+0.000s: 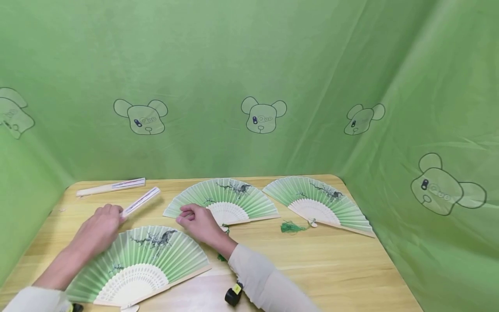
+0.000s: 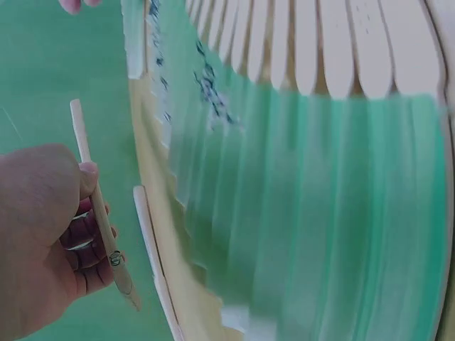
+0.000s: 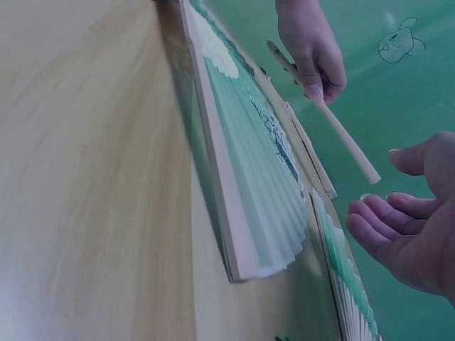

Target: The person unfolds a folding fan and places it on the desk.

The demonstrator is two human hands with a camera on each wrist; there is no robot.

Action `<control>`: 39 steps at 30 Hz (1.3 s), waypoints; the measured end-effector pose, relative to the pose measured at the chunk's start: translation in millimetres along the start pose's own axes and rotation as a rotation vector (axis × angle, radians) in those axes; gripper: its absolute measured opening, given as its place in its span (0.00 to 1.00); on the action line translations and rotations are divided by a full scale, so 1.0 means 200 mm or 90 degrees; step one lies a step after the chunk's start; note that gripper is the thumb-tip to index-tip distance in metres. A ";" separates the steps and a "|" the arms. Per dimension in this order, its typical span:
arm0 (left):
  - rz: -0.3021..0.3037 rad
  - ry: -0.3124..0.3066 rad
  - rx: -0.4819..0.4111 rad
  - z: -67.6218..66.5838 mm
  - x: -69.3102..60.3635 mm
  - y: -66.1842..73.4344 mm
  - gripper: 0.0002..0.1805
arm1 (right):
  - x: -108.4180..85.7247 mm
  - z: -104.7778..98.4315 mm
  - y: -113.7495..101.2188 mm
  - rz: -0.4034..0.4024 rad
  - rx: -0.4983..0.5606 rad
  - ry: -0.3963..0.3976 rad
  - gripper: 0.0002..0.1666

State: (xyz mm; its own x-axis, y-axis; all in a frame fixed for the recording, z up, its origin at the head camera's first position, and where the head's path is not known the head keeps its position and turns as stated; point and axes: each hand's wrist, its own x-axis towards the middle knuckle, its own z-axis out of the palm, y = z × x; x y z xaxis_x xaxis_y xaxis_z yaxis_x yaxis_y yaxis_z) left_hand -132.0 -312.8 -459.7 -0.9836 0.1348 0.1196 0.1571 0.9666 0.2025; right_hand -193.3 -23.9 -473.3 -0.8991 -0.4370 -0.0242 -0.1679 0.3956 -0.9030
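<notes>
At the far left of the pale wood-grain bench (image 1: 312, 264) lies a slim, folded, cream-coloured hand fan (image 1: 111, 187) with a printed strip at one end. Nearer, the left hand (image 1: 97, 225) holds a second slim, folded, pale wooden fan (image 1: 142, 202) between thumb and fingers, raised and tilted, its far end pointing up to the right. Just below, a spread green pleated fan (image 1: 146, 255) with pale ribs and a dark branch print lies partly hidden by the left forearm. The right hand (image 1: 200, 223) hovers next, thumb apart from loosely curled fingers, near the held fan but not touching it. Behind it rests a matching spread fan (image 1: 241, 201); furthest right lies another spread fan (image 1: 321, 203), its green thread tassel (image 1: 291, 227) trailing leftward.
</notes>
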 end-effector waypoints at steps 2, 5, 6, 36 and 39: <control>0.008 0.008 0.007 -0.01 -0.01 0.02 0.18 | 0.00 0.01 0.00 0.005 0.013 0.001 0.24; 0.022 0.024 0.018 -0.02 -0.01 0.06 0.18 | 0.01 0.03 0.01 0.011 0.029 0.006 0.24; 0.025 0.029 0.019 -0.02 -0.02 0.07 0.17 | 0.01 0.04 0.01 0.013 0.034 0.009 0.24; -0.009 0.043 -0.051 -0.06 -0.06 0.33 0.16 | 0.03 0.17 -0.04 0.064 0.445 -0.009 0.22; -0.004 0.051 -0.052 -0.05 -0.07 0.34 0.16 | 0.03 0.18 -0.05 0.073 0.484 -0.010 0.21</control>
State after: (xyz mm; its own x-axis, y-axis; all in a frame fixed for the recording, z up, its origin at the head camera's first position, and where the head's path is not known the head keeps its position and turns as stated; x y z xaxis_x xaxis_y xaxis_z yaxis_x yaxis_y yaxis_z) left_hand -106.8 -250.2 -437.5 -0.9750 0.1080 0.1941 0.1610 0.9458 0.2821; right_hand -182.5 -58.5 -479.7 -0.8875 -0.4404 -0.1358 0.2548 -0.2235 -0.9408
